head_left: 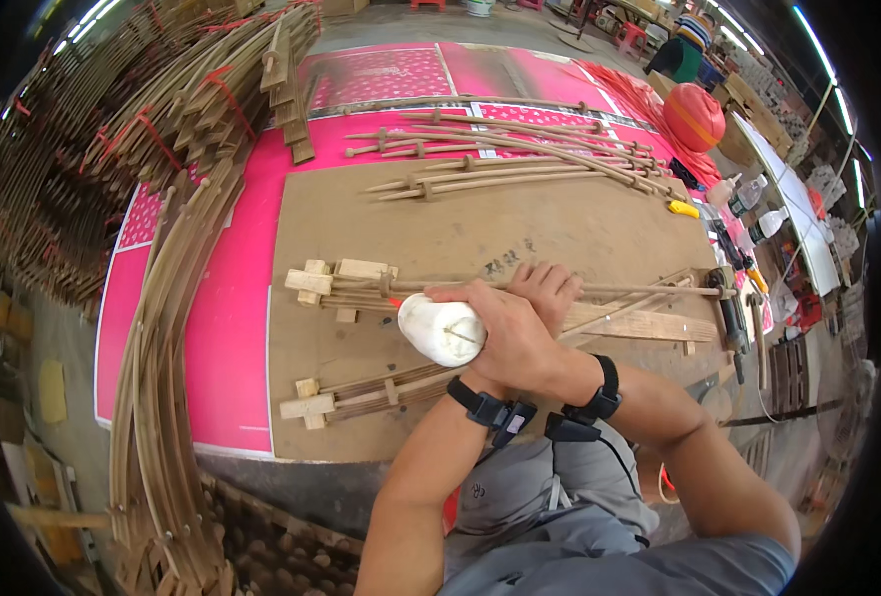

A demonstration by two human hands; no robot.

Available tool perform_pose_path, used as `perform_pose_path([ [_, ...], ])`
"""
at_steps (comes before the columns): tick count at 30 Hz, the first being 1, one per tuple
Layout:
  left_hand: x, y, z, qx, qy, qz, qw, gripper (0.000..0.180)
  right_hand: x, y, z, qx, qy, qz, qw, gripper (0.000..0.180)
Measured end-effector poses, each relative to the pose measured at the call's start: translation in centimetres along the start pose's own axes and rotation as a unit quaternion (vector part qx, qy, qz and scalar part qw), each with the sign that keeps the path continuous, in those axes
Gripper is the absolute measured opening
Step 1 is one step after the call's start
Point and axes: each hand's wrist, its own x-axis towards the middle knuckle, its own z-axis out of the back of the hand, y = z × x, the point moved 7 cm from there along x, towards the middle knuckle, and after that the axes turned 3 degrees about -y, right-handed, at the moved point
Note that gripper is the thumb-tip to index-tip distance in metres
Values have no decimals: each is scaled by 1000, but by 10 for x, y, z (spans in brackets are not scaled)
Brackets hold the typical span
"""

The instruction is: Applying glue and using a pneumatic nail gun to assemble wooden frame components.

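Note:
My right hand (505, 333) reaches across to the left and is closed round a white plastic bottle (440, 330), held on its side just above the wood. My left hand (550, 286) lies mostly under the right one. Its fingers rest on a long wooden slat frame (361, 281) with short cross blocks, which lies on the brown board (460, 223). A second slat frame (361, 395) lies nearer to me, by my left wrist. Both wrists wear black bands.
Several finished pointed slat frames (520, 149) lie at the far side, partly on pink sheets (227, 298). Long bent wooden strips (157, 377) curve along the left, with tied bundles of wood (172, 99) behind. A power tool (733, 318), bottles (748, 194) and a red sack (694, 114) sit right.

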Motion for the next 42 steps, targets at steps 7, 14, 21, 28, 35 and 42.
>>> perform_pose_path([
  [7, -1, 2, -6, -7, -5, -6, 1000, 20, -1, -3, -2, -19, 0, 0, 1000, 67],
  [14, -2, 2, -6, -3, -4, -10, 1000, 21, -3, -3, -5, -41, 2, 14, 999, 64],
  [21, -4, 1, 3, -42, 6, 7, 999, 19, -14, 10, 16, 28, -34, 1, 999, 58],
  [28, -8, 10, -6, -73, 74, 30, 994, 14, -107, -17, 102, 223, -228, -214, 923, 56],
  [35, -11, 11, -16, -65, 147, 80, 984, 11, -217, -55, 91, 557, -354, -437, 610, 48],
  [42, -11, 16, -15, -43, 180, 103, 977, 12, -246, -54, 29, 746, -316, -480, 337, 61],
])
